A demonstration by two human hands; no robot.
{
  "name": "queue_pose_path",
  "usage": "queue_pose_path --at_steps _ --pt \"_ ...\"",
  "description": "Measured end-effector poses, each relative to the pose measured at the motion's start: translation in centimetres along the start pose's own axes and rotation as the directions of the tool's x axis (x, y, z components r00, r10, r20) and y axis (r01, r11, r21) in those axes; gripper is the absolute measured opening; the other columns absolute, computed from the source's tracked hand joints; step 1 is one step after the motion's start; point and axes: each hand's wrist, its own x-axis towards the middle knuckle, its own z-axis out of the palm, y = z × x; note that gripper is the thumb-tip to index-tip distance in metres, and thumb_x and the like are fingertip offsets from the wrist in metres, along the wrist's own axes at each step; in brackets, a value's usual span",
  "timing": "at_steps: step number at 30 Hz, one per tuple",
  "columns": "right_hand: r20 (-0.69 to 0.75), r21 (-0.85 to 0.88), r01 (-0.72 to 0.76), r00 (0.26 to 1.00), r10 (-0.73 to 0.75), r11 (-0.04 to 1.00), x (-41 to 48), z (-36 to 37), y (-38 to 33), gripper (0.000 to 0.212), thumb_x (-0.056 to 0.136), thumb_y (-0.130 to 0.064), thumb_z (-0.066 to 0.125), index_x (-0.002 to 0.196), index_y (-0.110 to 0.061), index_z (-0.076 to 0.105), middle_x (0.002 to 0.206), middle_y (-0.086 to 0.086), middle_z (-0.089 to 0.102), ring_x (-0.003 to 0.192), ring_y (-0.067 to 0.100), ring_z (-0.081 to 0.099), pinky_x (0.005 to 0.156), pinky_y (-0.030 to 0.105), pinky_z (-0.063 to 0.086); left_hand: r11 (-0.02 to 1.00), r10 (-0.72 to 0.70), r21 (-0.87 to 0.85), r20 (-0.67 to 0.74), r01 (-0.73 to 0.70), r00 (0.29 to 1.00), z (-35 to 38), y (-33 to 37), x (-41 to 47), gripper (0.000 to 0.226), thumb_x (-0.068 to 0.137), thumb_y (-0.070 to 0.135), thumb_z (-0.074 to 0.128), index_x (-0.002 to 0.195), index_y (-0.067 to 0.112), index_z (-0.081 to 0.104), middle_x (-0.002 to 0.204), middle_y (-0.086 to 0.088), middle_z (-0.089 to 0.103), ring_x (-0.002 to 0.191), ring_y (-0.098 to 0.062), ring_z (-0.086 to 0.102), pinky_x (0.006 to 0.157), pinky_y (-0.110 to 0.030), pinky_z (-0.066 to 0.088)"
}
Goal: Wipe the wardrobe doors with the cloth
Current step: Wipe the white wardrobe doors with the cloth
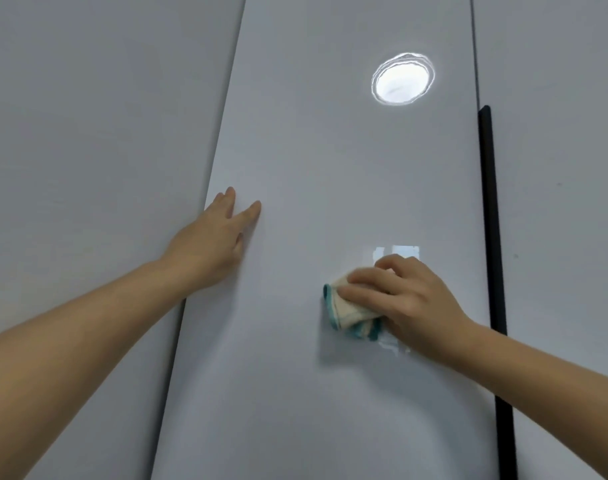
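Observation:
A glossy pale grey wardrobe door fills the middle of the view. My right hand presses a folded cream cloth with teal edging flat against the door, low and right of centre, its fingers curved over the cloth. My left hand rests on the door near its left edge with its fingers straight and spread, holding nothing. A wet streak shines on the door just below the cloth.
A second grey door lies to the left and a third to the right. A long black vertical handle runs down the right edge of the middle door. A round lamp reflection glares high on the door.

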Motion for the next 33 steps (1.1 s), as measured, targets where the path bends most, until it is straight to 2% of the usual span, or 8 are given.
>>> queue_pose_path --at_steps 3,5,10,14,20,27,31,33 --pt "-0.039 -0.063 -0.023 0.999 0.021 0.998 2.4 -0.5 3.1 0.034 0.099 -0.013 0.040 0.103 -0.017 0.073 0.107 0.003 0.069 0.081 0.029 0.058 0.063 0.035 0.046 0.999 0.036 -0.041 -0.003 -0.036 0.999 -0.2 0.3 0.1 0.056 0.099 0.010 0.029 0.152 0.024 0.018 0.160 0.010 -0.003 0.147 -0.010 0.001 0.114 -0.033 0.024" --pt "-0.078 -0.098 -0.132 0.989 0.125 0.986 4.9 -0.8 6.5 0.026 0.089 -0.014 0.052 0.102 -0.018 0.073 0.104 0.006 0.069 0.082 0.032 0.059 0.065 0.036 0.047 0.997 0.048 -0.067 -0.005 -0.048 0.999 -0.3 0.3 0.2 0.056 0.099 0.007 0.028 0.152 0.021 0.019 0.160 0.012 0.000 0.147 -0.008 0.003 0.116 -0.029 0.018" --pt "-0.133 -0.209 -0.400 0.915 0.380 0.892 9.7 -2.1 13.7 0.033 0.084 -0.009 0.048 0.106 -0.015 0.072 0.102 0.019 0.060 0.088 0.040 0.056 0.069 0.040 0.044 0.994 0.056 -0.097 0.013 -0.055 0.998 -0.5 -0.4 0.6 0.058 0.097 0.004 0.029 0.151 0.024 0.021 0.158 0.015 0.003 0.146 -0.006 0.005 0.117 -0.026 0.013" --pt "-0.137 -0.209 -0.447 0.894 0.426 0.870 10.2 -2.5 15.2 0.035 0.085 -0.006 0.050 0.112 -0.017 0.069 0.107 0.016 0.060 0.095 0.038 0.054 0.077 0.040 0.045 0.992 0.060 -0.110 0.013 -0.058 0.998 -0.3 -0.6 0.7 0.060 0.096 0.003 0.029 0.151 0.025 0.021 0.157 0.017 0.004 0.146 -0.003 0.005 0.118 -0.027 0.013" --pt "-0.119 -0.170 -0.437 0.899 0.422 0.883 5.6 -3.7 12.5 0.045 0.085 -0.024 0.033 0.111 -0.016 0.069 0.105 0.012 0.062 0.092 0.036 0.055 0.069 0.037 0.046 0.988 0.071 -0.134 0.001 -0.070 0.997 0.0 -0.9 0.9 0.062 0.094 0.000 0.031 0.151 0.025 0.022 0.158 0.016 0.005 0.145 -0.003 0.006 0.116 -0.024 0.011" --pt "-0.076 -0.114 -0.467 0.884 0.461 0.877 -2.5 -4.2 3.1 0.035 0.078 -0.011 0.054 0.107 -0.019 0.072 0.103 0.006 0.063 0.088 0.030 0.055 0.067 0.033 0.049 0.983 0.085 -0.160 -0.008 -0.086 0.996 0.0 -1.5 0.7 0.063 0.093 -0.003 0.031 0.150 0.024 0.027 0.157 0.016 0.008 0.145 -0.003 0.007 0.115 -0.022 0.009" --pt "0.031 -0.062 -0.367 0.929 0.369 0.928 -6.3 -4.2 -1.5 0.038 0.067 0.003 0.072 0.101 -0.013 0.075 0.100 0.009 0.065 0.090 0.027 0.052 0.069 0.036 0.051 0.992 0.041 -0.115 -0.024 -0.044 0.999 0.1 -1.6 0.2 0.062 0.092 -0.001 0.034 0.150 0.020 0.026 0.160 0.002 0.006 0.147 -0.014 0.009 0.118 -0.033 0.017" --pt "0.052 -0.028 -0.352 0.934 0.353 0.935 -5.3 -4.3 -0.7 0.038 0.068 0.007 0.068 0.100 -0.013 0.074 0.100 0.008 0.065 0.090 0.028 0.053 0.070 0.036 0.050 0.994 0.015 -0.108 -0.038 -0.019 0.999 0.0 -1.8 0.1 0.063 0.090 -0.003 0.035 0.149 0.017 0.028 0.160 -0.003 0.009 0.147 -0.019 0.014 0.116 -0.035 0.021"
